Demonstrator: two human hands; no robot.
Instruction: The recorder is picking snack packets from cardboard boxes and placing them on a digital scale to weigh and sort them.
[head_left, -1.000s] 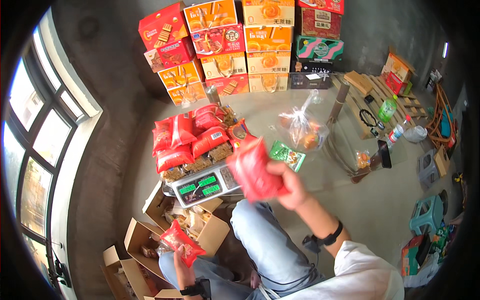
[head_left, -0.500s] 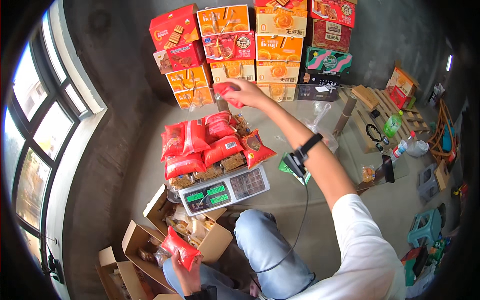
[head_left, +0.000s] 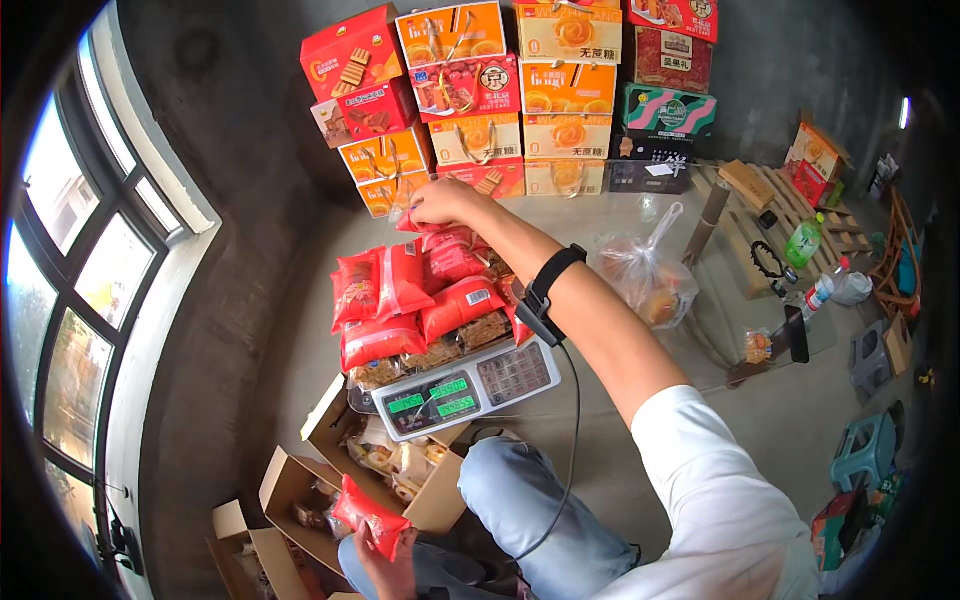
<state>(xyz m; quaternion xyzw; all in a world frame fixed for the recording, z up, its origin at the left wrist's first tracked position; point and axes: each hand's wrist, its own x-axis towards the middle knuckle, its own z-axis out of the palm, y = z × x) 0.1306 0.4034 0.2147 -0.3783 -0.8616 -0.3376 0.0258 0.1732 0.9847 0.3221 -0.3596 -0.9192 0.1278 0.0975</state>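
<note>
My right hand (head_left: 450, 203) is closed on a red packet (head_left: 407, 222), mostly hidden under its fingers, at the far side of a pile of puffy red packets (head_left: 462, 306). That pile rests on brown snack blocks (head_left: 378, 373) in clear wrap, stacked on a digital scale (head_left: 460, 401) with green-lit displays. Low in the view, near my lap, my left hand (head_left: 388, 568) grips another red packet (head_left: 368, 516). It is just beside an open carton. A black strap with a small device circles my right wrist, and its cable hangs down.
Open cartons (head_left: 440, 495) with wrapped snacks stand at lower left. Gift boxes (head_left: 570, 90) are stacked across the back. On the glass table are a tied clear bag (head_left: 650, 285), a black phone (head_left: 796, 335) and a water bottle (head_left: 820, 290). A green bottle (head_left: 803, 240) stands by a wooden pallet.
My right hand has moved slightly left and down with its red packet, to the pile's far edge. My left hand still holds its packet, now turned and a little lower.
</note>
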